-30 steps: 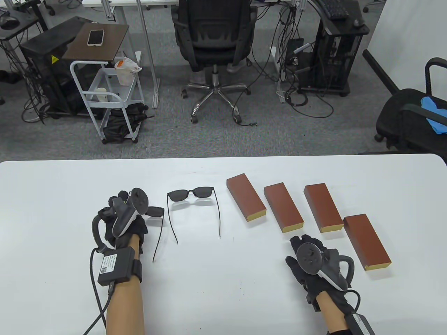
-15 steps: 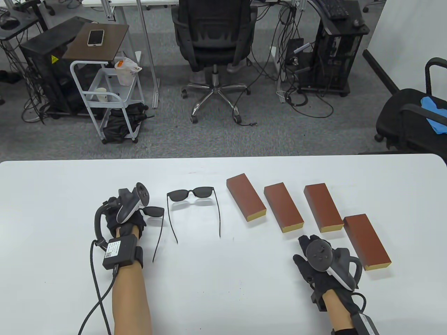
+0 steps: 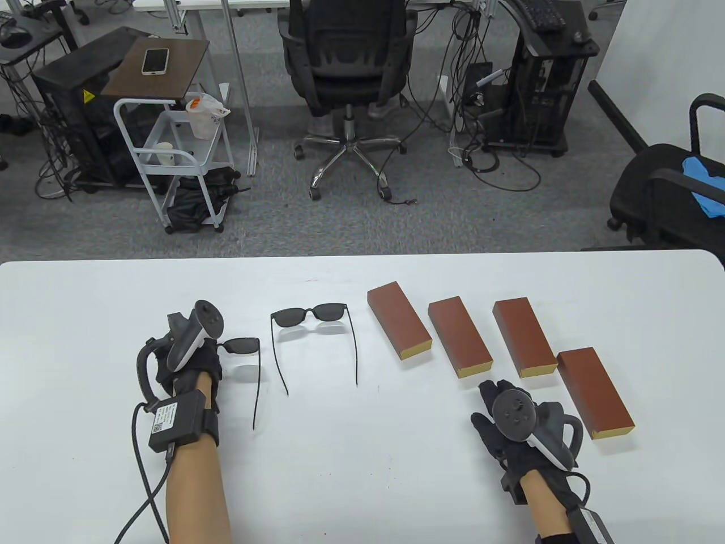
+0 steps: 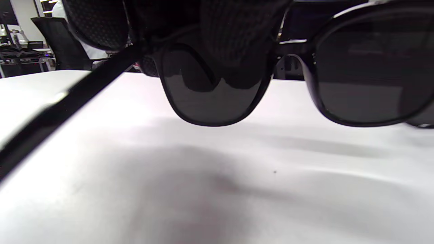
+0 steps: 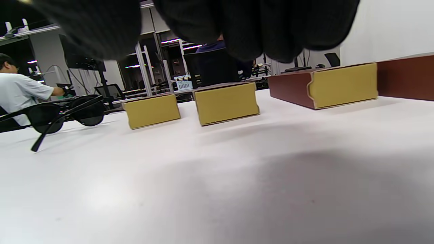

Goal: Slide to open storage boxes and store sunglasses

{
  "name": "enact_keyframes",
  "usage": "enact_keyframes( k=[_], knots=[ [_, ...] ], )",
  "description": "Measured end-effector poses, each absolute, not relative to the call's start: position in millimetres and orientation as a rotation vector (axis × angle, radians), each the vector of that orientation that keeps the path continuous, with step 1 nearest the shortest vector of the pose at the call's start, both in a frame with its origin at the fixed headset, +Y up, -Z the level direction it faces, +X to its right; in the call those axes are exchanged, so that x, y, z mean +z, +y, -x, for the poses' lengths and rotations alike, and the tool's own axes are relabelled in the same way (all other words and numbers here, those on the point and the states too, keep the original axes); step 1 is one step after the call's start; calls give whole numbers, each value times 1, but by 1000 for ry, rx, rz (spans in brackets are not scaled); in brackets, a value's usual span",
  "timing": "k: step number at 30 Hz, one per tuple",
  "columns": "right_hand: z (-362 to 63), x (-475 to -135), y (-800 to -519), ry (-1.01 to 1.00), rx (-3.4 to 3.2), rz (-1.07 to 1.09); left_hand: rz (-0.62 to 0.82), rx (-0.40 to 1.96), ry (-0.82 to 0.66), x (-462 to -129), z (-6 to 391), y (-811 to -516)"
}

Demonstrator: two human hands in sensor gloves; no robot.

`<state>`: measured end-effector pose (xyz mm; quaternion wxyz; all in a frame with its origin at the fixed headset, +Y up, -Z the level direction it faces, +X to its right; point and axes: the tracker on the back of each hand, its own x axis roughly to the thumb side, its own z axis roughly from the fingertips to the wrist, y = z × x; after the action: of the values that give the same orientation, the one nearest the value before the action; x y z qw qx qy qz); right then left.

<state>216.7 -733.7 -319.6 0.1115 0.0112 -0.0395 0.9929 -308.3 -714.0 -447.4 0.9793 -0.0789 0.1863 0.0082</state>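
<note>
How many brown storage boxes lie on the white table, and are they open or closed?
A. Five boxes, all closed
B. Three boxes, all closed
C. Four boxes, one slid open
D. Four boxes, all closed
D: the table view shows four brown boxes in a row on the table, none with its drawer slid out.

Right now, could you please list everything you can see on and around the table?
Sunglasses: one, black, arms unfolded, on the table left of the boxes.
Held sunglasses: one, black, lifted off the table.
Storage boxes: four, reddish-brown with tan ends, closed, in a row on the right.
Table: one, white.
Office chair: one, black, behind the table.
Phone: one, white, on the cart.
Left hand: black glove, grips the held sunglasses.
Right hand: black glove, near the boxes.
</note>
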Motion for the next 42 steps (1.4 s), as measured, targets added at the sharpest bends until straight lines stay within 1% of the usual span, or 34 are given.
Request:
enact_keyframes(
  k=[3,7,11,18,21,25,31,42],
  knots=[
    [-211,-319,-731,-134,2906,-77,136,30,327,-436,302,-699],
    [-203,-318,-728,-161,2882,-147,67,28,193,-419,275,-677],
    [-194,-317,-725,-189,2876,-211,50,16,45,-399,226,-665],
    [-188,-312,-716,-215,2799,-304,8,19,-233,-368,130,-662],
    [-188,-311,-713,-232,2755,-322,-24,24,-335,-357,98,-661],
    [-190,-311,-709,-233,2642,-331,-50,82,-431,-344,66,-659],
    [-199,-312,-707,-191,2426,-327,-43,145,-491,-334,42,-658],
    [-215,-314,-707,-234,2258,-218,-22,239,-495,-328,37,-662]
  ],
)
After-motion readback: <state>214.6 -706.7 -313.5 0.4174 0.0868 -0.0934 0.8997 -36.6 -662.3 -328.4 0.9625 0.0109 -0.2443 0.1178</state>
